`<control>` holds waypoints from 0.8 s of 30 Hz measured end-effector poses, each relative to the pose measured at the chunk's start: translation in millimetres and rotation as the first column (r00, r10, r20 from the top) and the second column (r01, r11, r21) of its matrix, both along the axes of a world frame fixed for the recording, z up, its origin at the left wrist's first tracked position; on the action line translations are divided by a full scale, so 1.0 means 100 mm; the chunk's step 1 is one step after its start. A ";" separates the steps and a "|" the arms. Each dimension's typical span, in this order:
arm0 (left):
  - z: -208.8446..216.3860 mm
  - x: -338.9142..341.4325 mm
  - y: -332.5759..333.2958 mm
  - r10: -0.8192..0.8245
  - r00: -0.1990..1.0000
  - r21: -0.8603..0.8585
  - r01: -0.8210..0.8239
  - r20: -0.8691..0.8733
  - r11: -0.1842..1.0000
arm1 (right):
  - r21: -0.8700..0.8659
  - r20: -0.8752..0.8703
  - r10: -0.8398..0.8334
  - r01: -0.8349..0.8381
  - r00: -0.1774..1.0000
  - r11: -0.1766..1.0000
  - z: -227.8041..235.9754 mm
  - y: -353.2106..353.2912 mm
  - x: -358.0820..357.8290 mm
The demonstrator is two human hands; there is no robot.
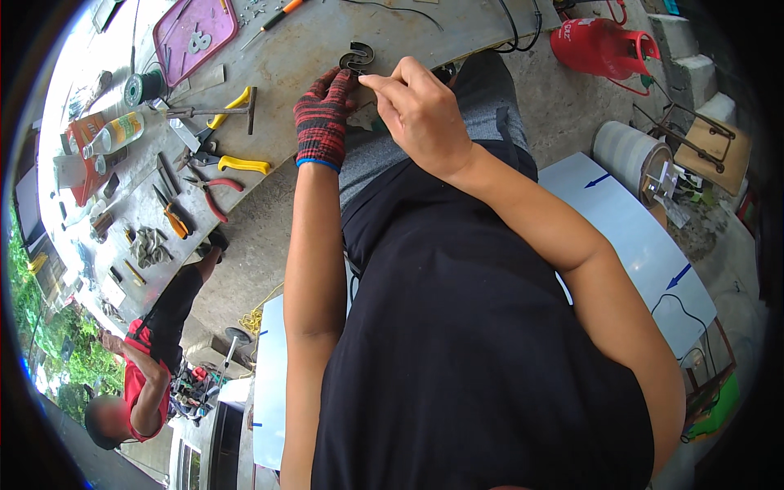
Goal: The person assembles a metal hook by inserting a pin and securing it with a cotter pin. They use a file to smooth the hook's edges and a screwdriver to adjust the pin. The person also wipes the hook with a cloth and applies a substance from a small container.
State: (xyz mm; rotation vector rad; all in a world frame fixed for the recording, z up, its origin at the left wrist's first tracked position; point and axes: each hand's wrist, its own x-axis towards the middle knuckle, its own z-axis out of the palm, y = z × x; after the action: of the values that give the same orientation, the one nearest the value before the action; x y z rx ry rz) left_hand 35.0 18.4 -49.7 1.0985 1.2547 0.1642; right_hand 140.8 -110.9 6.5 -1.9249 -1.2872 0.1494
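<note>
My left hand (321,122), in a red and black striped knit glove, is closed on a small dark curved metal piece (359,54), shaped roughly like an S. It is held at the near edge of the metal worktable (298,61). Bare and closed, my right hand (425,110) brings its thumb and fingertips together beside the lower end of that piece. Whatever sits in its pinch is too small to make out. To the left of the glove lie a T-shaped metal tool (251,111) and yellow-handled pliers (243,164).
A pink tray (163,34), screwdriver (282,15), plastic bottle (122,131), wire spool (143,88), red-handled pliers (216,196) and orange-handled pliers (175,219) lie on the table. A red gas cylinder (592,49) stands at right. Another person (147,371) is at lower left.
</note>
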 end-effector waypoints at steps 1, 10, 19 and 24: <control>0.00 0.00 0.00 -0.004 1.000 0.001 0.004 -0.012 1.000 | -0.002 -0.039 -0.010 0.010 0.999 1.000 0.00 0.00 0.02; 0.02 0.00 -0.01 0.005 1.000 -0.014 -0.005 0.021 1.000 | 0.058 -0.131 -0.031 0.039 0.991 0.998 -0.02 -0.04 0.16; 0.10 0.03 -0.02 0.027 1.000 -0.039 -0.027 0.013 0.999 | 0.051 -0.066 -0.025 0.028 0.998 0.998 0.02 -0.04 0.20; 0.05 0.01 -0.01 0.019 1.000 -0.030 -0.019 0.003 0.999 | 0.054 -0.074 -0.009 0.013 0.997 0.998 -0.01 -0.03 0.19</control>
State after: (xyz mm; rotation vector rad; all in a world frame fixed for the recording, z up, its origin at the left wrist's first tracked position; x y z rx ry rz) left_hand 36.4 17.6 -45.0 1.0605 1.2611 0.1609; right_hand 159.9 -114.3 5.1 -1.8631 -1.2205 0.1767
